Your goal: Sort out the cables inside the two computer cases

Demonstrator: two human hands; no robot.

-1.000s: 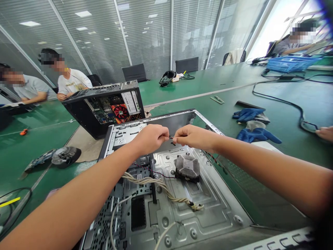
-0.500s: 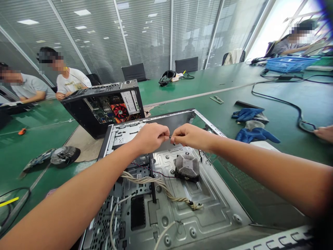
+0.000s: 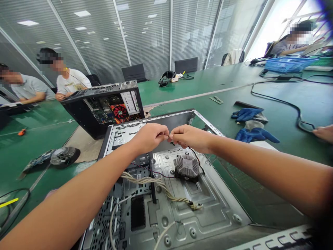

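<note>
The left hand [image 3: 149, 137] and right hand [image 3: 191, 137] meet above the open case [image 3: 208, 205], fingertips pressed together and pinching a small connector [image 3: 170, 136] between them; it is too small to make out clearly. A thin black wire [image 3: 195, 157] hangs from the right hand toward the heatsink [image 3: 187, 167], which sits on the case floor just below the hands. A braided cable [image 3: 161, 185] crosses the floor in front of the heatsink and ends near the middle of the tray. The far case wall stands just behind the knuckles, and the right wall runs under the right forearm; the space above the tray is open. A second case [image 3: 104, 106] stands behind and to the left. Blue gloves [image 3: 253, 125] lie on the green table [image 3: 281, 121], well apart to the right. Another person's hand [image 3: 324, 133] rests at the right edge by a black cord [image 3: 291, 104].
</note>
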